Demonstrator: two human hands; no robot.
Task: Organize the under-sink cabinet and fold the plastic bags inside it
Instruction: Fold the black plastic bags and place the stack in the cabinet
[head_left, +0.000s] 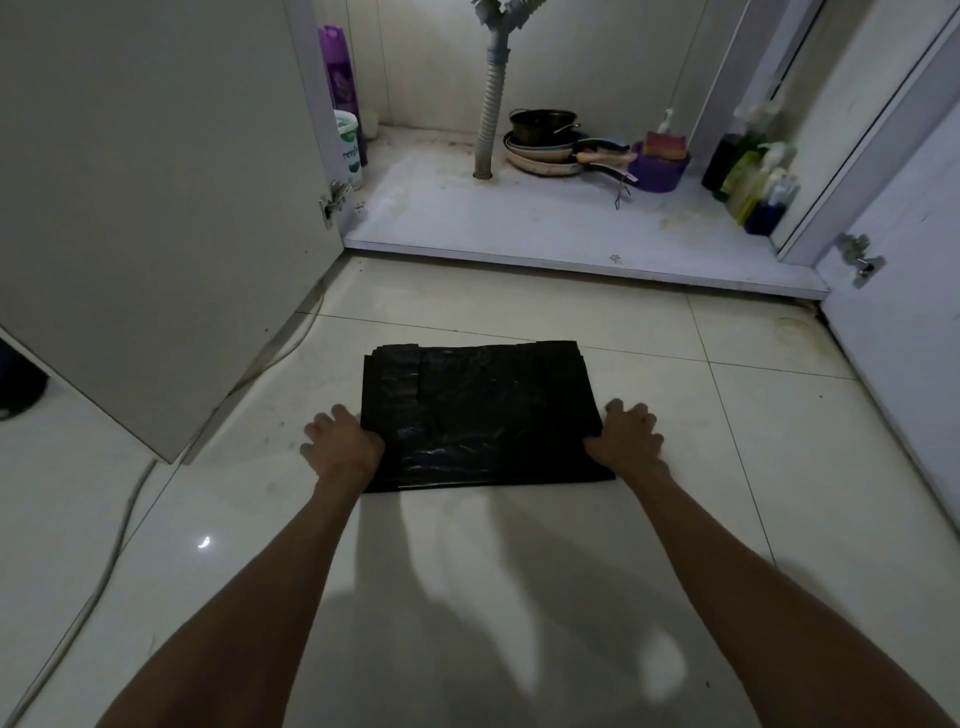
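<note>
The left cabinet door (156, 208) stands swung wide, which keeps the opening free. A pale cable (119, 530) trails over the tiled floor (519, 545) beside it. Just inside the cabinet's left wall a purple aerosol can (340, 73) stands upright with a white tub (348, 148) in front of it, both kept to the edge.

The left hand (337, 441) rests at the near left corner of the black plastic bag (483, 415). Its grip is wide, with the fingers splayed on the tile and the thumb side on the bag's edge, apparently pinning rather than clutching. The bag lies flat on the floor in front of the cabinet as a neat rectangle, already folded at least once judging by its layered far-left corner. It is probably held down so the slippery film stays square for the next fold.

Behind it, the corrugated drain hose (491, 119) drops into the cabinet floor (519, 218). Beside the hose several frying pans (545, 145) are nested in a stack with their handles pointing right.

The right hand (626, 436) mirrors the left at the bag's near right corner, also spread wide and holding nothing.

Further right, a purple basin (660, 174) holds sponges (665, 143) and what looks like a small pump bottle. Cleaning bottles (753, 176) stand in a row against the right wall. The right cabinet door (909, 260) is also open.
</note>
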